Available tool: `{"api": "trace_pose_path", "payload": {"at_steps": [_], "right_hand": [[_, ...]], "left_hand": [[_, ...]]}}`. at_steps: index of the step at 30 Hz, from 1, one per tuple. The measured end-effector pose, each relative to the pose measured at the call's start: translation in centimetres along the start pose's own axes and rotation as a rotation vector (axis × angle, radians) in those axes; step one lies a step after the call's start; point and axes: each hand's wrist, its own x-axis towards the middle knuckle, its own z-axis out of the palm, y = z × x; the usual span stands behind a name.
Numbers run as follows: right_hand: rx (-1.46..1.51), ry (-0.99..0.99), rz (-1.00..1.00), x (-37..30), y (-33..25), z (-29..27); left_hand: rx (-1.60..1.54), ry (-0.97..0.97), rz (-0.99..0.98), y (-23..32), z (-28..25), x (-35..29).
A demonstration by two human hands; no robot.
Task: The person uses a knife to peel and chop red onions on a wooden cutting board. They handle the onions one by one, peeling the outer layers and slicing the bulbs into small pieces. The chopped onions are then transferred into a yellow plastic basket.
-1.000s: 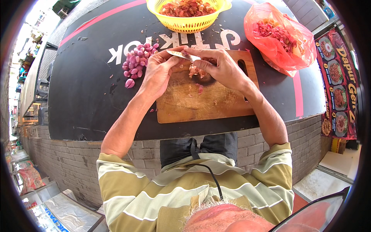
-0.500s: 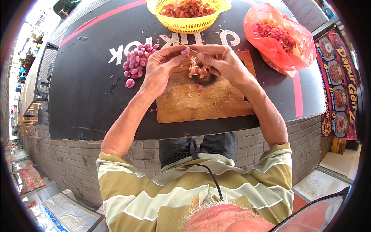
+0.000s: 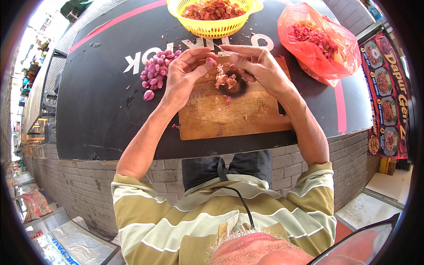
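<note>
My left hand (image 3: 184, 74) pinches a small pinkish shallot (image 3: 211, 61) between thumb and fingertips, above the far side of a wooden cutting board (image 3: 234, 120). Close beside it, my right hand (image 3: 263, 70) is closed round a small knife (image 3: 222, 50); only its thin blade shows, pointing toward the left hand, and the handle is hidden in the fingers. Dry papery peels (image 3: 224, 80) lie on the board below both hands. To the left of my left hand, a pile of purple-pink peeled shallots (image 3: 154, 71) rests on the black table.
A yellow plastic basket (image 3: 211, 31) of brown-red shallots stands at the table's far side. At the far right sits an open red plastic bag (image 3: 316, 66) with peels in it. Peel scraps dot the black table (image 3: 106, 128), whose near edge is just before my body.
My right hand with the knife has drawn slightly right, and the gap between both hands has widened. The shallot stays in my left hand.
</note>
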Motion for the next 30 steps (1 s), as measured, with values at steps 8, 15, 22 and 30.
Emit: {"api": "trace_pose_path", "payload": {"at_steps": [8, 15, 22, 30], "right_hand": [[-0.023, -0.188, -0.031, 0.0, 0.1, 0.7], [-0.021, -0.131, -0.019, 0.1, 0.2, 1.4], [-0.010, -0.048, 0.031, 0.2, 0.4, 0.4], [0.045, -0.072, 0.043, 0.1, 0.2, 0.3]], "left_hand": [[-0.022, 0.034, -0.030, -0.4, -0.8, 0.1], [-0.039, 0.016, -0.059, 0.2, -0.4, -0.1], [-0.014, -0.007, -0.032, 0.4, -0.3, 0.0], [-0.024, 0.050, -0.075, -0.2, -0.5, 0.3]]}}
